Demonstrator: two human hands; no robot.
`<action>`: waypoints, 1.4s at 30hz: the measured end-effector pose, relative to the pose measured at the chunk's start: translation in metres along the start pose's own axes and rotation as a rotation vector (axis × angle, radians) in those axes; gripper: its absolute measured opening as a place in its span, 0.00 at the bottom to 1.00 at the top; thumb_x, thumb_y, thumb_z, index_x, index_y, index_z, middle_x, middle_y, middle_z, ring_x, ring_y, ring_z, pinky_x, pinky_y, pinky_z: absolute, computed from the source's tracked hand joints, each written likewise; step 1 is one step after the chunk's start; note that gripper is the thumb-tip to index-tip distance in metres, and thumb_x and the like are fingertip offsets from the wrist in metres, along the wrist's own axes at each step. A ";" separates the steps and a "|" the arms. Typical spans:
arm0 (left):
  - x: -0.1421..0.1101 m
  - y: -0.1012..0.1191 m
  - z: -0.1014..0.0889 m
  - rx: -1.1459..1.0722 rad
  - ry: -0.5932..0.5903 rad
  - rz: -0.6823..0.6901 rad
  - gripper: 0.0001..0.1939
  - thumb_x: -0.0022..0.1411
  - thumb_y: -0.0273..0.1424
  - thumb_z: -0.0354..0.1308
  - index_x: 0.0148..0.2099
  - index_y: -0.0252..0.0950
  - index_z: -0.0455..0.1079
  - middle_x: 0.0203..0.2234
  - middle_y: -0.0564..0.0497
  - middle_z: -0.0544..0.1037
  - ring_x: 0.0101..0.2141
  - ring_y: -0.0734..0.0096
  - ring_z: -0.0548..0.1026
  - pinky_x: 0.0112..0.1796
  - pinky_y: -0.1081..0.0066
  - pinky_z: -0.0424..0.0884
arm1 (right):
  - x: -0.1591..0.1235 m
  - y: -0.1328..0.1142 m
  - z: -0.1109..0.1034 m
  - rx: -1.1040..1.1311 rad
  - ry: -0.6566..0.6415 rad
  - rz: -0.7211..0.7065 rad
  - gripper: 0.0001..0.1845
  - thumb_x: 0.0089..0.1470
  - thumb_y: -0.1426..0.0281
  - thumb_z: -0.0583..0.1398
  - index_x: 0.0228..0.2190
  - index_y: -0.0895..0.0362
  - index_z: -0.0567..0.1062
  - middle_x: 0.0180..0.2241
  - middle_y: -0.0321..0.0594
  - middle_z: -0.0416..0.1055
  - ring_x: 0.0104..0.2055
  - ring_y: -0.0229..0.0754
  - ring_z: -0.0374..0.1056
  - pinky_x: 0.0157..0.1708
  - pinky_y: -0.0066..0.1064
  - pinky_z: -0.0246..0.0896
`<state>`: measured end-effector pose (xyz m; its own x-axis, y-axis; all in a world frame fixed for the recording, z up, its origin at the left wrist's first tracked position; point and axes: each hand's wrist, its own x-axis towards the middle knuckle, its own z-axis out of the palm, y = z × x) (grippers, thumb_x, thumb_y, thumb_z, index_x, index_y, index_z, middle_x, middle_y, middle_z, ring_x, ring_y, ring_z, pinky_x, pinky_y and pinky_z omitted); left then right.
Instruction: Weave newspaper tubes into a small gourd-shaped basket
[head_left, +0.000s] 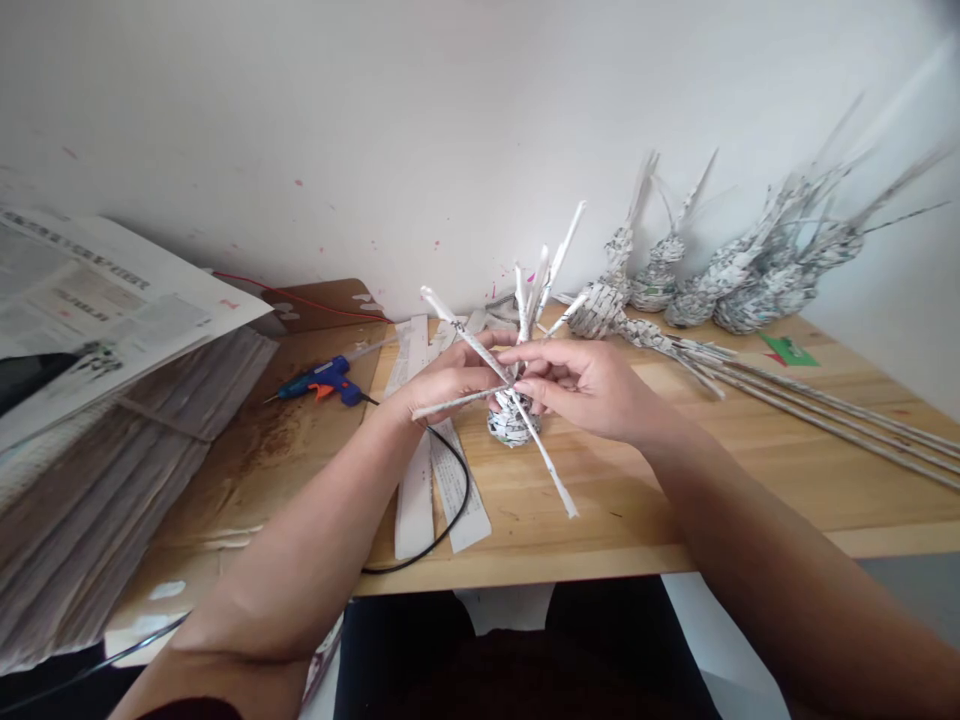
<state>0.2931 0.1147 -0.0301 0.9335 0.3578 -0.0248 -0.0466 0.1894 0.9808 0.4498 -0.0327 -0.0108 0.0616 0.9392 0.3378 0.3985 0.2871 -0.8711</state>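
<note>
A small rounded piece woven from rolled newspaper [513,422] stands on the wooden table between my hands, its loose paper tubes [556,262] sticking up and outward. My left hand [457,375] is closed around the far left side of its neck, fingers partly behind the tubes. From the right, my right hand [581,385] pinches a paper tube close to the neck with thumb and forefinger. One white tube [551,465] slants down toward the table's front edge. Another tube [457,402] points left across my left wrist. The left fingertips are partly hidden.
Several finished-looking woven paper pieces [780,280] lean against the wall at the back right. Long paper rods [847,415] lie on the right. At left are a blue glue gun [322,382] with a black cord, newspaper strips [414,480] and a tall newspaper stack [150,460].
</note>
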 end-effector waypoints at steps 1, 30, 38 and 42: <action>0.000 0.000 0.000 -0.003 -0.010 -0.003 0.34 0.47 0.26 0.71 0.58 0.35 0.70 0.31 0.50 0.79 0.27 0.72 0.77 0.28 0.73 0.73 | 0.000 0.000 0.000 -0.032 -0.003 0.004 0.15 0.58 0.70 0.65 0.47 0.57 0.81 0.32 0.39 0.81 0.30 0.38 0.75 0.31 0.30 0.72; 0.002 0.003 0.001 0.091 0.036 0.105 0.28 0.53 0.31 0.73 0.56 0.35 0.72 0.37 0.46 0.81 0.32 0.71 0.78 0.31 0.73 0.74 | 0.001 0.006 0.003 -0.277 0.171 -0.122 0.03 0.60 0.68 0.64 0.35 0.53 0.79 0.34 0.39 0.81 0.31 0.41 0.75 0.31 0.33 0.70; 0.003 0.003 0.002 0.052 0.057 0.133 0.24 0.53 0.28 0.72 0.53 0.34 0.74 0.40 0.45 0.81 0.34 0.70 0.78 0.31 0.73 0.74 | -0.001 0.006 0.012 -0.321 0.399 -0.193 0.04 0.58 0.69 0.65 0.30 0.52 0.77 0.30 0.38 0.80 0.31 0.43 0.76 0.32 0.35 0.72; 0.002 0.006 0.003 0.060 0.059 0.124 0.23 0.53 0.28 0.72 0.52 0.34 0.74 0.39 0.46 0.81 0.33 0.71 0.78 0.31 0.72 0.75 | 0.000 0.014 0.015 -0.288 0.455 -0.183 0.03 0.56 0.69 0.66 0.30 0.52 0.77 0.31 0.39 0.80 0.31 0.45 0.77 0.33 0.38 0.74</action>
<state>0.2957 0.1141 -0.0236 0.8992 0.4287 0.0873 -0.1367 0.0858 0.9869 0.4411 -0.0257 -0.0284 0.3308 0.6849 0.6492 0.6693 0.3147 -0.6731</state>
